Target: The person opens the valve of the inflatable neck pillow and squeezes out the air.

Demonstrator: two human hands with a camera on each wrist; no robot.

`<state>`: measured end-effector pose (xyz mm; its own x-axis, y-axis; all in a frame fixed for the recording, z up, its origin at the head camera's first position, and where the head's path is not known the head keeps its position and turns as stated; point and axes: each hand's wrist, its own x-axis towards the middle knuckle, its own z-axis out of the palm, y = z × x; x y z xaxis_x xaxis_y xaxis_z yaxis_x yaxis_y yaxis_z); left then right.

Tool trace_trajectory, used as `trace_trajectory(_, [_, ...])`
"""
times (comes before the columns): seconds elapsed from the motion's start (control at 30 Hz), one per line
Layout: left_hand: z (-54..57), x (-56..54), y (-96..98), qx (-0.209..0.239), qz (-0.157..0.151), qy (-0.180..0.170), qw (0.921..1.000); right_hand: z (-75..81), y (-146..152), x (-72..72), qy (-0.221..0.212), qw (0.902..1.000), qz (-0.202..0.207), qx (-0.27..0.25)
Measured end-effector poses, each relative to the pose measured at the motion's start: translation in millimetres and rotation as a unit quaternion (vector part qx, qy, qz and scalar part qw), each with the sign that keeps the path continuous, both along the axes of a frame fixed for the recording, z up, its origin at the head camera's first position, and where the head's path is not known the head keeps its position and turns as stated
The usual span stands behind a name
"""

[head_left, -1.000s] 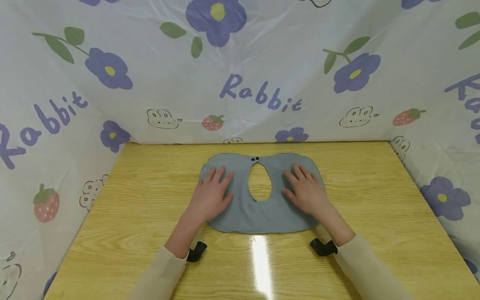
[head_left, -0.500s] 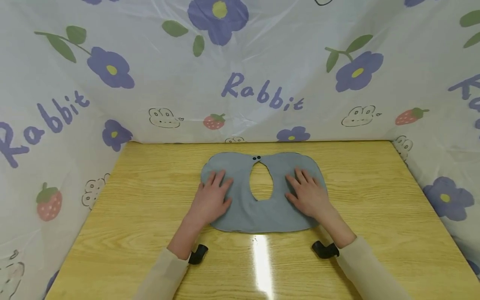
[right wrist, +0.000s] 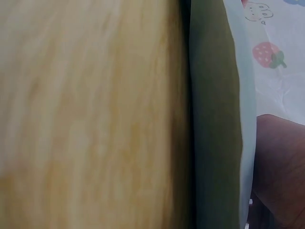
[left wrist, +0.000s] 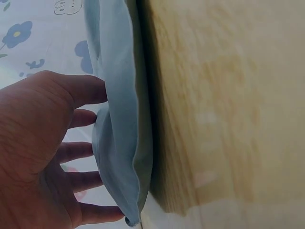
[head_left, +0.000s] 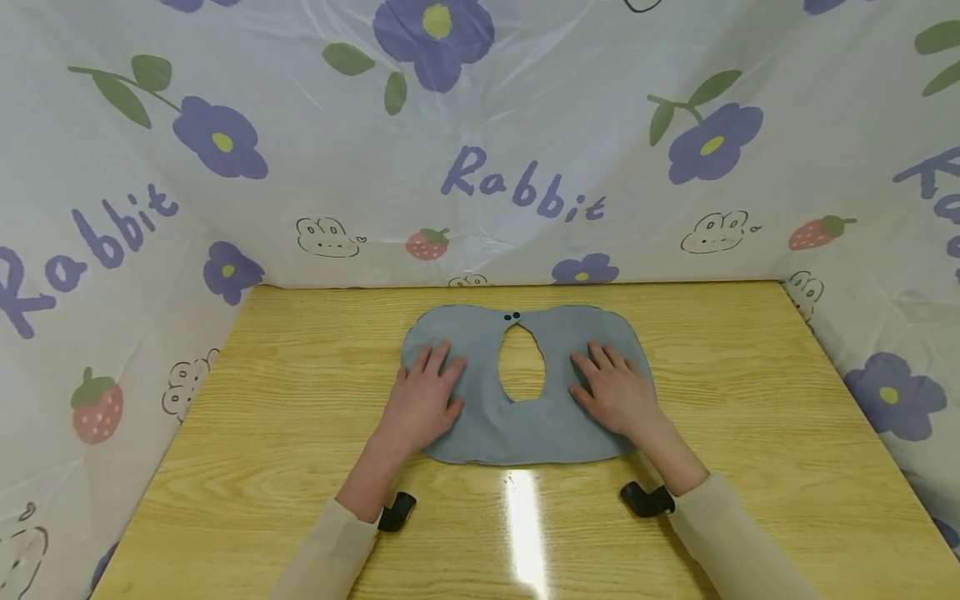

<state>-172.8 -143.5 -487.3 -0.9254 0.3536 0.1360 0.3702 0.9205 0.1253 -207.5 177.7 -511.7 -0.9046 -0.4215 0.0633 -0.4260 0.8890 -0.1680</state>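
Observation:
A grey-blue bib (head_left: 521, 433) lies spread on the wooden table, with an oval neck hole in its middle and two dark snaps (head_left: 512, 317) side by side at its far edge. My left hand (head_left: 422, 400) rests on the bib's left half, fingers spread. On the right half rests my right hand (head_left: 617, 392), fingers likewise apart. In the left wrist view, the left fingertips press on the upper face of the bib (left wrist: 119, 95), which looks thick and soft. The right wrist view shows the bib's side edge (right wrist: 217, 119); it hides most of the right hand (right wrist: 279, 162).
The wooden table (head_left: 285, 367) reaches to a white curtain (head_left: 525, 108) printed with flowers, strawberries and rabbits, which stands at the back and both sides. A black wrist mount (head_left: 397, 511) sticks out beside the left wrist, another mount (head_left: 647, 500) beside the right.
Both hands have slid slightly toward me over the bib, the right one a little more visibly. The bib lies almost as before.

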Motion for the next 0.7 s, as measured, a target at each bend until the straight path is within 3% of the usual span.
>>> trace_trajectory(0.7, [2.8, 1.8, 0.1, -0.001, -0.006, -0.004, 1.0, 6.7, 0.4, 1.4, -0.003, 0.9997, -0.002, -0.023])
